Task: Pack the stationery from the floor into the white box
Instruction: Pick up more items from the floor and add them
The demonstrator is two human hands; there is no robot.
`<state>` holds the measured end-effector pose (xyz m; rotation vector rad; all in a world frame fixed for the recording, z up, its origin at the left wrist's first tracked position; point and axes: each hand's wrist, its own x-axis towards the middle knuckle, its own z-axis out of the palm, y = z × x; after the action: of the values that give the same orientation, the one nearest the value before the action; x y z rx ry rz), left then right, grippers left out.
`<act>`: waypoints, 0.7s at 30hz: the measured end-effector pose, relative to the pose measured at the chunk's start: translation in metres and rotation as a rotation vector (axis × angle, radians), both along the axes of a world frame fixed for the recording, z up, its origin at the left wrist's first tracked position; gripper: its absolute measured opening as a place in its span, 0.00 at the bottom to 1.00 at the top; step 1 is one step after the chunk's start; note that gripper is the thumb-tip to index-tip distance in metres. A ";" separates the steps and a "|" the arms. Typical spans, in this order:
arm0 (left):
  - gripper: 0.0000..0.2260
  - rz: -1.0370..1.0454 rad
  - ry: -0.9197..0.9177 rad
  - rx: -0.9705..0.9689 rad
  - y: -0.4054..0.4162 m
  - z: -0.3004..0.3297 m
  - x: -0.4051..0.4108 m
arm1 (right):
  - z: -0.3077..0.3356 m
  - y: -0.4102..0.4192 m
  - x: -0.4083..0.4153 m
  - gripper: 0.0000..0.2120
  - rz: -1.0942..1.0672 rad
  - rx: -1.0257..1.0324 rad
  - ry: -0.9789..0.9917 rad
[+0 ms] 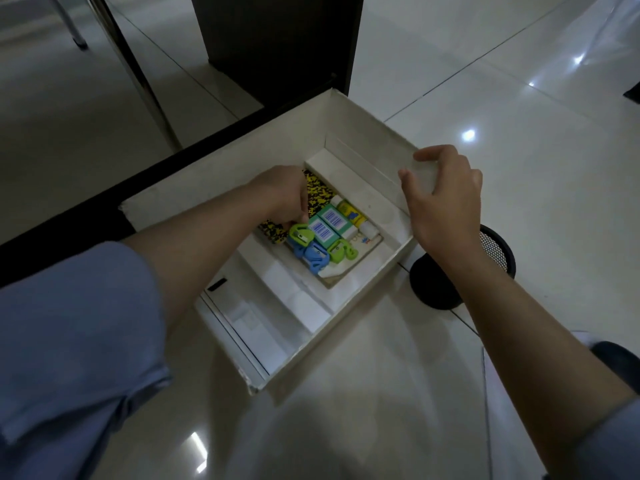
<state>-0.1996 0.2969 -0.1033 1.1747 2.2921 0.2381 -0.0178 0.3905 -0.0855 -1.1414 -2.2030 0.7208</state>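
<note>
The white box [332,341] stands open on the floor. Inside lie a yellow-and-black speckled notebook [317,194], two teal erasers with barcodes [327,225], green sharpeners [300,235], a blue sharpener [313,256] and a yellow glue stick [351,211] on a pale pad. My left hand [282,194] is down inside the box, fingers curled on the speckled notebook beside a green sharpener. My right hand [441,197] grips the box's right wall at its upper corner.
A black mesh pen holder [464,268] lies on its side just right of the box. A dark cabinet [277,43] and a black strip stand behind the box. Metal chair legs [138,64] rise at the upper left. Glossy floor tiles spread all around.
</note>
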 end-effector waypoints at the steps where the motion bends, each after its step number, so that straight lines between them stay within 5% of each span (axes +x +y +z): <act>1: 0.03 0.010 0.001 0.006 -0.001 -0.001 0.000 | 0.000 0.000 0.000 0.15 0.001 -0.003 -0.001; 21: 0.08 0.083 -0.142 0.171 -0.018 -0.004 -0.008 | -0.003 0.001 0.000 0.13 -0.010 0.010 0.058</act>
<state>-0.2075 0.2789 -0.1073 1.1076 2.2328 0.5408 -0.0183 0.3919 -0.0885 -1.1121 -2.1491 0.7290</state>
